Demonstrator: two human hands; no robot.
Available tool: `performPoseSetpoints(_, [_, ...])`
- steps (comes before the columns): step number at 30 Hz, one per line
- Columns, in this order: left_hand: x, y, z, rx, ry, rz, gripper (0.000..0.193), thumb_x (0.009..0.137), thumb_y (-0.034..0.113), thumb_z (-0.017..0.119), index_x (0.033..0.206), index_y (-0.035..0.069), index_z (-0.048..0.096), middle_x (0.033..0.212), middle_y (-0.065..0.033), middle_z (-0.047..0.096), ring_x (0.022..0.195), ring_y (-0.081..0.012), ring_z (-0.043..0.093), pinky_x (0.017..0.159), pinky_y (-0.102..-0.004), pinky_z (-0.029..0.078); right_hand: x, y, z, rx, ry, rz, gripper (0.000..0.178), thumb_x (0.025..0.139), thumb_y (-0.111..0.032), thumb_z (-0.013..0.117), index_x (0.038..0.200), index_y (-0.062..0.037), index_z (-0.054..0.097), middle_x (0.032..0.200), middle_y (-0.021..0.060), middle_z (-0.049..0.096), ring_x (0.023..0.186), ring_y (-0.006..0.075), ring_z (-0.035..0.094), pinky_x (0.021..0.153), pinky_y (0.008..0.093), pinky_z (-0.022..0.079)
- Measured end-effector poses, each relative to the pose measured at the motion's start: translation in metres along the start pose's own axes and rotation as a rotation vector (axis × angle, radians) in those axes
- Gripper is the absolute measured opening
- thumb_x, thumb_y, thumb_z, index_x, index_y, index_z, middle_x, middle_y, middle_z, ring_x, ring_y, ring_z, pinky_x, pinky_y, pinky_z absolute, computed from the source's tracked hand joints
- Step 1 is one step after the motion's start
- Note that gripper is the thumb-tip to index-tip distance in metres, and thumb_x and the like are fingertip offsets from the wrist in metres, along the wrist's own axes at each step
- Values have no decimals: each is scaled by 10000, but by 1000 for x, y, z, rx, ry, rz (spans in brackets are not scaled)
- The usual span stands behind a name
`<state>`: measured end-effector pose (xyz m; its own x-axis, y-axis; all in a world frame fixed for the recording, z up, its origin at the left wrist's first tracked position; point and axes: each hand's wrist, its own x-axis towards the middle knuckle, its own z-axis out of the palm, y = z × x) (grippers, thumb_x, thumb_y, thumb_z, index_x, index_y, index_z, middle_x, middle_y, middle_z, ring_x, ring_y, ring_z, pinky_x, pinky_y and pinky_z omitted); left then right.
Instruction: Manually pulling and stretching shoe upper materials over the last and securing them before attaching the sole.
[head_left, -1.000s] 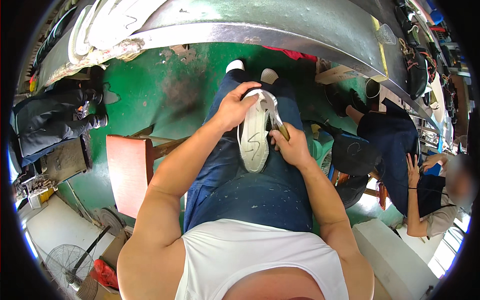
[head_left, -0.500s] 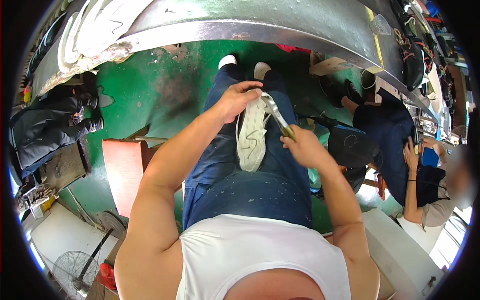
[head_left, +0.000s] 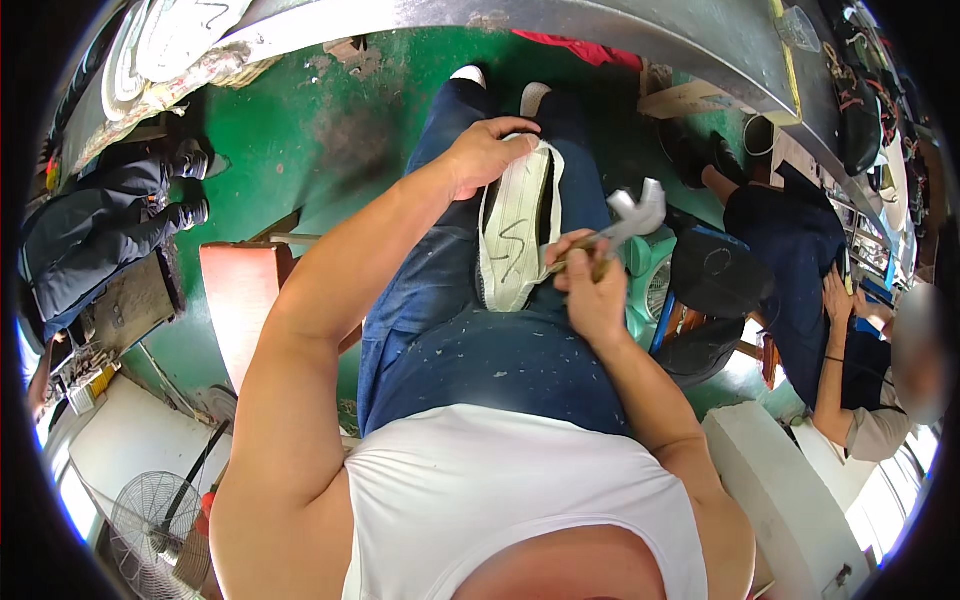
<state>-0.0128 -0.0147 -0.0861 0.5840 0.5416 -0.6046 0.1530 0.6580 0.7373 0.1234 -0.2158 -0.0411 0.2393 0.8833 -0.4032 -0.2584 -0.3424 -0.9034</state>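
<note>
A shoe upper [head_left: 508, 235] lies sole side up between my thighs, its pale bottom marked with a dark squiggle. A dark gap shows along its right edge, where a pale rim stands away from the bottom. My left hand [head_left: 488, 158] is closed over its far end, thumb on the pale bottom. Just right of the shoe, my right hand [head_left: 594, 290] grips lasting pincers [head_left: 632, 215] by the handles. Their shiny metal head points away to the upper right, slightly blurred. My right fingertips reach the shoe's right edge; I cannot tell whether they pinch it.
A metal-edged workbench [head_left: 400, 25] curves across the far side, with pale shoe parts [head_left: 190, 40] at its left. A green fan-like object [head_left: 650, 275] stands by my right leg. A co-worker [head_left: 860, 380] sits at right, a reddish stool [head_left: 240, 300] stands at left.
My right hand has drawn the pincers off the shoe's far end, nearer to me, and their head has swung to the right. My left hand still grips that end.
</note>
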Motion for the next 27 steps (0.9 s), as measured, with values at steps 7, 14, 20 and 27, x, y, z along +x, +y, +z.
performPoseSetpoints(7, [-36,-19,24,448,245,41,631,939,513,634,1202,-61,646,1033,-221,719,926,-315,714,839,-390,548,-26,-6,-12,416,67,109,130,1070,-162,489,1133,-56,528,1037,79,601,887,130,587,546,214,374])
performPoseSetpoints(14, [-109,-45,35,696,249,92,389,995,274,477,1069,-51,677,946,-238,709,925,-351,700,856,-430,530,-21,-37,-19,237,58,-60,131,1036,-170,546,1107,-64,512,1000,53,584,865,135,575,616,233,456])
performPoseSetpoints(20, [-131,-37,30,-52,-110,27,551,842,-56,489,1391,-14,529,1275,-102,647,1182,-191,607,1046,-298,445,-32,-66,-47,-707,-357,92,309,961,-165,615,1214,9,586,950,127,622,893,200,630,801,336,495])
performPoseSetpoints(27, [-136,-76,41,158,-211,241,965,789,-61,497,1609,35,-3,1630,-172,220,1510,-219,213,1215,-317,150,-27,-99,-45,-1216,-588,-292,532,853,-24,645,1334,136,482,1141,265,607,1081,379,608,943,437,486])
